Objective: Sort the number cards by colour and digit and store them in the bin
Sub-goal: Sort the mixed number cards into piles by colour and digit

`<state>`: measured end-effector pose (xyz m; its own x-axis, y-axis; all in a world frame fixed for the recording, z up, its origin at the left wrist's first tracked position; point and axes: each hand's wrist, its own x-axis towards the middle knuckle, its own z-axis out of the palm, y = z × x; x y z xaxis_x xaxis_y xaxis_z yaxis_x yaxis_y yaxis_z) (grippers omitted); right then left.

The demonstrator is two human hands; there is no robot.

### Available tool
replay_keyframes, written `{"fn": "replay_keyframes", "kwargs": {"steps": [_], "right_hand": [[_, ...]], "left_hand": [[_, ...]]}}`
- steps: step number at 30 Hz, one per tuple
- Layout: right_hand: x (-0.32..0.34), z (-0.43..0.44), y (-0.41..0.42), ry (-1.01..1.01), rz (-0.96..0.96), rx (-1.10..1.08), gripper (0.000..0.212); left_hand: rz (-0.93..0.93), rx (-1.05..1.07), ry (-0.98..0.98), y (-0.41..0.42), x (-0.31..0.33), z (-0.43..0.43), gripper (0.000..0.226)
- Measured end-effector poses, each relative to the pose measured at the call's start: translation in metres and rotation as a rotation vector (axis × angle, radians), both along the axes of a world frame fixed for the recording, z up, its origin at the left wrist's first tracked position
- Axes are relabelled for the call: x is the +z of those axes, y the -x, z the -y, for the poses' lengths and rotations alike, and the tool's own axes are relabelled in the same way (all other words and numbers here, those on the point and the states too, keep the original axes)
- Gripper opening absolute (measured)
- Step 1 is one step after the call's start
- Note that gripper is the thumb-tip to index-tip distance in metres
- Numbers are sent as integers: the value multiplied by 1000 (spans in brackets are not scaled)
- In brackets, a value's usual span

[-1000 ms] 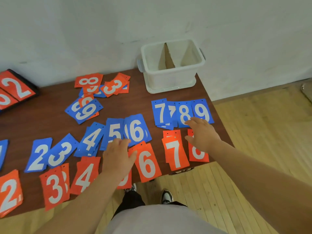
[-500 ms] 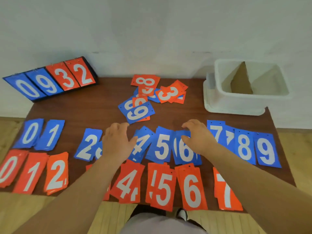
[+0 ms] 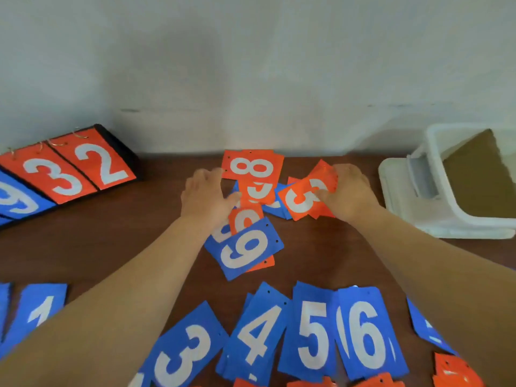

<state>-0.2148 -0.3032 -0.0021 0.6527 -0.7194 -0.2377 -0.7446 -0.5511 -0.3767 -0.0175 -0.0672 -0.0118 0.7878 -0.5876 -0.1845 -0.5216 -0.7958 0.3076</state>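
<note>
Brown bench (image 3: pixel 134 224) against pale wall (image 3: pixel 251 65). Reached off the sorted rows (image 3: pixel 312 336) to the unsorted pile (image 3: pixel 252 191). Left hand (image 3: pixel 206 196) laid flat, released, on pile edge; right hand (image 3: pixel 349 194) pinching orange 3 (image 3: pixel 301 201). Bin (image 3: pixel 446 216) right of right hand. Sorting resumed; storing pending.

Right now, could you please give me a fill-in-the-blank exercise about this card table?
The right hand pinches an orange card showing ___.
The white bin stands at the ___ end of the table.
The 8 card beside the left hand is coloured ___.
The near blue row reads 3, 4, 5, ___.
Missing: 3; right; orange; 6.
</note>
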Motion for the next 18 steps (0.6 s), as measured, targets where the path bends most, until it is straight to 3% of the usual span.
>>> {"fn": "replay_keyframes", "kwargs": {"steps": [4,8,13,18], "right_hand": [[-28,6,-12,-31,-97,21,107],[-47,5,-7,-2,-144,14,98],[-36,7,-7,19,-72,7,91],[-36,2,-4,-19,21,-59,88]], "left_hand": [[74,2,10,-28,-32,39,69],[122,-12,-54,-19,-59,44,70],[12,-75,-67,-29,-53,43,66],[57,-61,118,-33,-36,40,57]]}}
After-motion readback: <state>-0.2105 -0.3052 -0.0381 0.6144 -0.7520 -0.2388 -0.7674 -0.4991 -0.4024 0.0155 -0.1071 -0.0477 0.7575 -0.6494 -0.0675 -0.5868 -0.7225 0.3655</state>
